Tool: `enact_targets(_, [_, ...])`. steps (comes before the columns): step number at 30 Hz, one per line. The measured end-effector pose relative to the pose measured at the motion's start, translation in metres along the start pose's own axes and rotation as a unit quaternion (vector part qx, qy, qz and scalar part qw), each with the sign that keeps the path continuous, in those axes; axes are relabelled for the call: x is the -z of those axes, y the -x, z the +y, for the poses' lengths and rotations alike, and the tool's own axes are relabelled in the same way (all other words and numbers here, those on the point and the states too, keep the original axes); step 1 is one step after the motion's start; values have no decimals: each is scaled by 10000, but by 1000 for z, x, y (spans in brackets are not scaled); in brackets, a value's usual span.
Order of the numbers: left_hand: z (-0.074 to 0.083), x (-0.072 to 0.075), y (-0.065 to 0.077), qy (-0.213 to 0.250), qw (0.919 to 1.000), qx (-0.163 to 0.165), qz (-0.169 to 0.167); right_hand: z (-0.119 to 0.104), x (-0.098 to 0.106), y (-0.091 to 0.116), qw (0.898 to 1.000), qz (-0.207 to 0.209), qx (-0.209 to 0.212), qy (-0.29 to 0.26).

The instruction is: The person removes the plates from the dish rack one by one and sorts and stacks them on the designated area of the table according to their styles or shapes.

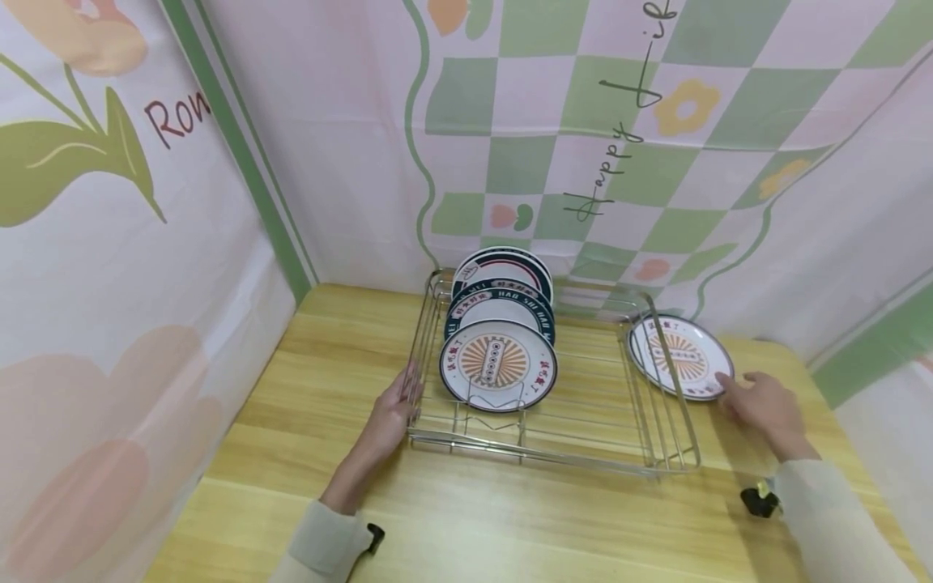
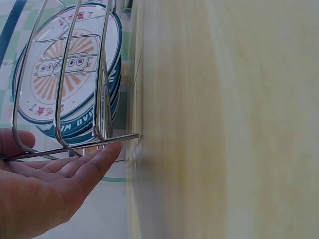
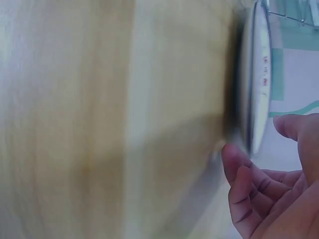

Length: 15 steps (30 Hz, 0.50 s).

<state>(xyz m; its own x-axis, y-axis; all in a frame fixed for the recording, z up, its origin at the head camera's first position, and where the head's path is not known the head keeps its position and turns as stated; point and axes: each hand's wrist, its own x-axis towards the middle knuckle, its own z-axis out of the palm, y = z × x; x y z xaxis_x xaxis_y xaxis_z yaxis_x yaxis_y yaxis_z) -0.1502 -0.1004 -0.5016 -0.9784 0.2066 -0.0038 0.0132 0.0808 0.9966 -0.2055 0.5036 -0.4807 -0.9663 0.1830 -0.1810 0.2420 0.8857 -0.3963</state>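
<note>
With our left hand (image 1: 394, 417) pinching the left side of the wire rack (image 1: 554, 454), thumb above the bars and fingers beneath, we reach our right hand (image 1: 761, 405) to a loose plate (image 1: 692, 356) outside the rack's right end. The thumb (image 3: 291, 124) lies over the near rim and the lower fingers (image 3: 244, 199) curl close to its edge; blur keeps us from telling whether they pinch it. Several standing plates (image 1: 499, 364) lean one behind another in the rack's left half. The likeliest trouble, we judge, is a slip: only the rim is within our grasp, and a smooth edge could slide from the fingertips and drop the plate on the table (image 1: 452, 518). Lifted straight toward the rack, it might catch the raised right-end wires that cross in front of it, and be chipped or knocked loose. If our left hand tugged or tipped the frame, the leaning row could slide or clatter together. A bump against the front plate, its sunburst face toward us, might push those behind it backward.
</note>
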Motion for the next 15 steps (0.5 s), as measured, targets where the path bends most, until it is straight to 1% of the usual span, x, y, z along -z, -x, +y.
enact_targets(3, [1,-1,0,19,10000,18,15,-1,9,2,9992,254,149,255])
enact_targets(7, [1,-1,0,63,9999,57,54,-12,23,6,9976,446,377,382])
enact_targets(10, [1,-1,0,65,10000,56,52,-22,33,11,9966,509,521,383])
enact_targets(15, [0,-1,0,-15,10000,54,55,-44,46,22,9947,610,797,207])
